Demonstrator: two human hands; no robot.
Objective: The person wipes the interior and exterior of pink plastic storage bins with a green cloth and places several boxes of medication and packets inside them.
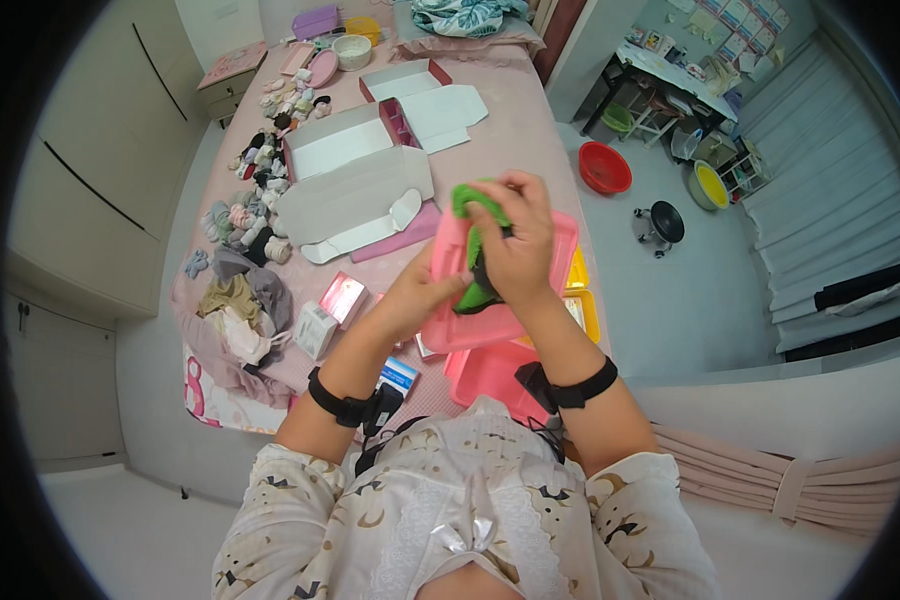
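Note:
My left hand [420,298] grips the left edge of a shallow pink plastic tray [452,332], which is held up and tilted over the bed. In my right hand [516,235] is a green and dark-coloured cloth [478,296], pressed against the tray; its folds stick out above and below the fingers. Another pink plastic container [492,376] lies under the tray, close to my body. To the right of these, a yellow container [592,318] is partly hidden by the tray and my right forearm.
Left of my arms are small boxes [315,330], a blue-and-white box [398,375] and a heap of clothes [245,310]. Rolled socks [260,165] line the bed's left side. Opened cardboard boxes [355,185] lie farther back. On the floor at right stand a red basin [605,167] and a black stool [660,222].

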